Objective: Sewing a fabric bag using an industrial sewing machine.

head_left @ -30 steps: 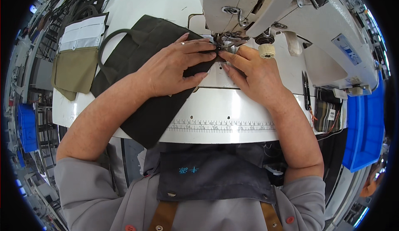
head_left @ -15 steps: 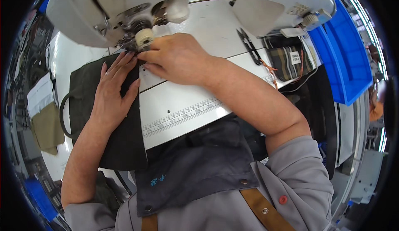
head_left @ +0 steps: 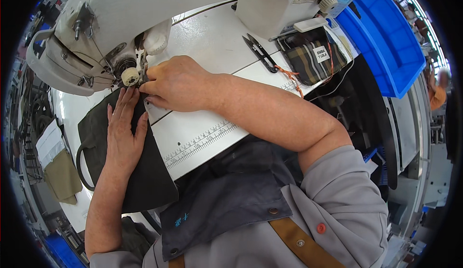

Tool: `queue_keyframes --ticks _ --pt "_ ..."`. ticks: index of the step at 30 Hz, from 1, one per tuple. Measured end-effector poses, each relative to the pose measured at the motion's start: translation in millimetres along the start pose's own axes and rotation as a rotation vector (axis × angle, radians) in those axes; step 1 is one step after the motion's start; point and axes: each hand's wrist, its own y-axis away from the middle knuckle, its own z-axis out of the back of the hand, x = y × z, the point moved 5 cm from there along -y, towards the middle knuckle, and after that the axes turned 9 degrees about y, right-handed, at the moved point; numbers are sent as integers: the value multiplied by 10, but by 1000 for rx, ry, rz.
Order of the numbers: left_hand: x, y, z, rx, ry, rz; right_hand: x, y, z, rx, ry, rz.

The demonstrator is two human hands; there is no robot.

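A dark green, nearly black fabric piece (head_left: 147, 178) lies on the white sewing table (head_left: 166, 128), its far end under the head of the white sewing machine (head_left: 207, 0). A strap loop (head_left: 80, 164) sticks out from the fabric's left side. My left hand (head_left: 123, 135) rests flat on the cloth, fingers stretched toward the presser foot and thumb apart. Close by the needle area, my right hand (head_left: 178, 84) has its fingers bent and drawn together at the fabric's far right edge. Its fingertips are partly hidden, so what they pinch does not show.
Black thread snips (head_left: 260, 53) with an orange cord lie right of my right hand. Past them is a striped plaid fabric item (head_left: 308, 58) with a white label. A blue bin (head_left: 386, 36) stands at the far right. Khaki cloth (head_left: 62, 176) hangs at the left.
My view has shifted, so the machine head shows more fully and sits lower in the picture. Both hands stay by the needle area with little visible change in pose.
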Motion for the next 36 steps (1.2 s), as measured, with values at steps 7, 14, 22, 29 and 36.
queue_keyframes --ticks 7,14,22,29,36 --pt "-10 38 -3 -18 1 12 8 -16 10 -9 -29 20" --pt "-95 105 -66 15 -19 13 -5 11 78 -5 -66 14" --pt "-99 133 -101 -21 -21 17 -2 0 140 -19 -74 30" --pt "-108 117 -126 -74 -53 -45 -48 -18 149 -91 -50 14" --pt "-84 50 -129 -61 -56 9 -78 1 187 -114 -42 -34"
